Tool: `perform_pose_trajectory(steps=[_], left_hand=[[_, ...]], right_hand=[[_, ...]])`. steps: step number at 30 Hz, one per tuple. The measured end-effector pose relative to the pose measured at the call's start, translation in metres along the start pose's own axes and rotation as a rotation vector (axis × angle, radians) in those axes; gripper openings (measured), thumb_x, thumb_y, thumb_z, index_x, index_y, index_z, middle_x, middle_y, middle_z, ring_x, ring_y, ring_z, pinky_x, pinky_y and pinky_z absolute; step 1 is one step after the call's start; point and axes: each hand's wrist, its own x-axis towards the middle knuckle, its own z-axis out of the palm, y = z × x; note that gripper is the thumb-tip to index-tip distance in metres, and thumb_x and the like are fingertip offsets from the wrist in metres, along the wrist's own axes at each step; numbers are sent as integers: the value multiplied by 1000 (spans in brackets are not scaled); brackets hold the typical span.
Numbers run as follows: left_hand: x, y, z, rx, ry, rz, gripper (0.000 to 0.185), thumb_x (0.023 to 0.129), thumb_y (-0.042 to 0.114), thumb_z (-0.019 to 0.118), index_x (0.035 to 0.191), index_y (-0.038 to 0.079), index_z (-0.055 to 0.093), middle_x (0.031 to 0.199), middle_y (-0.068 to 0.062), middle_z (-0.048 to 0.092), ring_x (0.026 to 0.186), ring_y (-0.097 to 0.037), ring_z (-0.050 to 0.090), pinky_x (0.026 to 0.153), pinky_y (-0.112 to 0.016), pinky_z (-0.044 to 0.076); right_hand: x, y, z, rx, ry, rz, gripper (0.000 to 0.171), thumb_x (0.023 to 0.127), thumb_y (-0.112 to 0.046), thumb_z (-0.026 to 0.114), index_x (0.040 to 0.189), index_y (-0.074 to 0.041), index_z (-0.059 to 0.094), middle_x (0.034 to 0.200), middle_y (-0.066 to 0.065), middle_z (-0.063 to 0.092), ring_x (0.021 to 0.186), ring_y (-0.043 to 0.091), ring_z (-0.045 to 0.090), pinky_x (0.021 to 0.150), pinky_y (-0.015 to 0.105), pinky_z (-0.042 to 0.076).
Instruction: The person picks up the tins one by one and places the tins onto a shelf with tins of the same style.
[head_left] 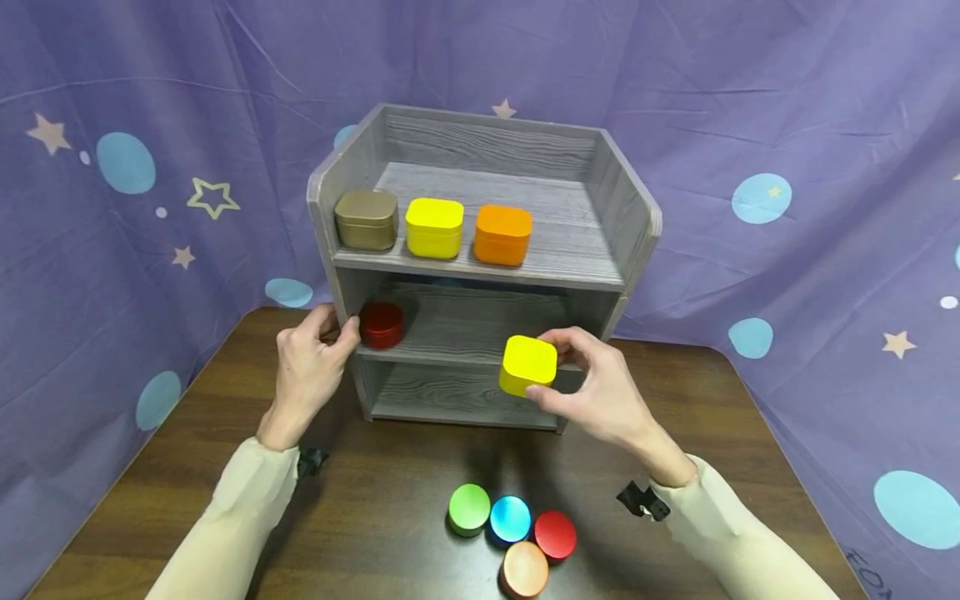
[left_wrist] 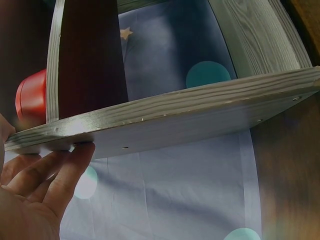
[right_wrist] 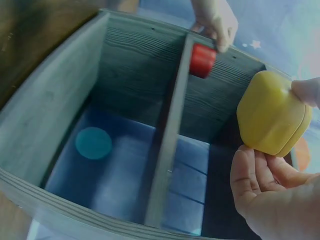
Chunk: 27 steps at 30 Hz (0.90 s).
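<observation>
The brown tabletop [head_left: 360, 508] carries a grey wooden shelf [head_left: 628, 187], stiff and probably heavy enough to stand by itself, though a steadying hold seems sensible; its left wall, at the front edge, is a good place. The left hand [head_left: 311, 362] grips just there, level with the middle board, its fingers along the wall's outer face.

The right hand [head_left: 600, 383] is closed on a yellow box [head_left: 528, 365], thumb on the near side, fingers on the far side. The box sits out at the fingertips, well off the palm, jutting leftward from them. It is held up before the right part of the middle board's front edge; whether it touches the board, I cannot tell. It looks rigid and light, perhaps thin metal, with smooth walls that could slip. A seam suggests a lid, so a pinch low on opposite walls should be safest; denting seems the likelier harm than breaking.

Along the top board's front edge, from its left corner, stand a dull gold box [head_left: 367, 220], another yellow box [head_left: 435, 227] and an orange box [head_left: 502, 235].

Smaller are the round tins: a dark red tin [head_left: 382, 325] at the middle board's left front corner, beside the left thumb, and green [head_left: 469, 507], blue [head_left: 510, 519], red [head_left: 555, 535] and peach tins [head_left: 524, 569] clustered near the tabletop's front edge.
</observation>
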Motion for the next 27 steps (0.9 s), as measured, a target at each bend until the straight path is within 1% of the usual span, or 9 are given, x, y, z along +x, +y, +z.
perform_pose_trajectory(steps=[5, 9, 13, 16, 21, 27], left_hand=[[1, -1, 0, -1, 2, 10, 12, 94, 7, 75, 99, -3, 74, 89, -22, 83, 81, 32, 49, 72, -1, 39], [1, 0, 0, -15, -8, -2, 11, 94, 6, 74, 99, -4, 74, 88, -22, 83, 80, 31, 50, 71, 1, 39], [0, 0, -1, -28, -16, -17, 12, 95, 7, 72, 99, -4, 74, 86, -22, 82, 78, 29, 52, 70, 1, 40], [0, -1, -1, -24, -16, -16, 12, 95, 7, 73, 99, -4, 74, 86, -21, 82, 77, 29, 52, 70, 1, 40], [-1, -2, -1, -17, -10, 0, 12, 94, 7, 74, 98, -3, 74, 85, -21, 82, 77, 29, 51, 70, 1, 39], [0, -3, -1, -30, -10, 11, 12, 94, 7, 74, 99, -4, 74, 86, -22, 82, 79, 31, 51, 71, 2, 40]], right_hand=[[5, -7, -9, 3, 46, 17, 52, 80, -10, 92, 127, -2, 71, 113, 11, 78, 97, 22, 74, 92, 36, 63], [7, -12, -15, -4, 71, 29, 51, 80, -10, 92, 127, -2, 71, 111, 11, 78, 96, 19, 71, 91, 29, 60], [9, -19, -23, -2, 102, 22, 51, 80, -8, 91, 126, 0, 71, 110, 13, 78, 94, 13, 69, 89, 18, 56], [10, -25, -29, 12, 132, 19, 50, 80, -6, 90, 126, 1, 71, 109, 15, 78, 91, 8, 69, 88, 15, 55], [13, -35, -37, 41, 191, 18, 49, 80, -3, 89, 125, 2, 71, 106, 18, 78, 88, 3, 69, 83, 15, 56], [17, -43, -45, 46, 230, 0, 50, 80, -1, 90, 126, 4, 71, 112, 19, 78, 87, 5, 68, 83, 17, 56]])
